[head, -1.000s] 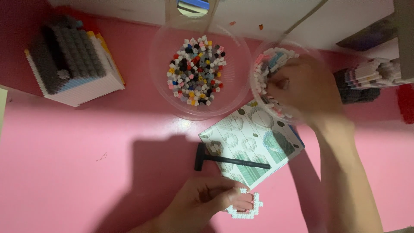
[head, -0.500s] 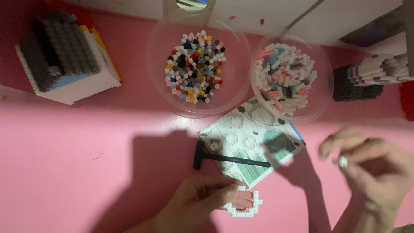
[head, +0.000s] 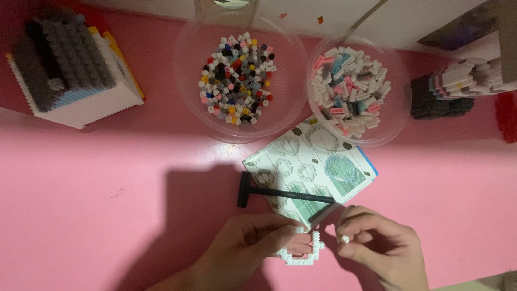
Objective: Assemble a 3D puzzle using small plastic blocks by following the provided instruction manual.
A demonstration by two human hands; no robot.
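Note:
My left hand [head: 245, 245] rests at the bottom centre, its fingers holding a small white and pink brick assembly [head: 301, 252] against the pink table [head: 107, 215]. Just to the right of that assembly is my right hand [head: 377, 248], pinching a tiny white brick [head: 345, 239] between thumb and forefinger. A black T-shaped tool [head: 280, 193] lies just above both hands, across a printed instruction sheet [head: 312, 172].
Two clear bowls stand at the back: one [head: 188, 70] with mixed-colour tiny bricks, one [head: 398, 108] with white, pink and blue bricks. A built grey-and-white block model [head: 70, 70] sits far left. Stacked brick pieces [head: 458, 86] are at the far right.
My right hand left the right bowl with a small white brick and came down beside the assembly. My left hand stayed on the assembly.

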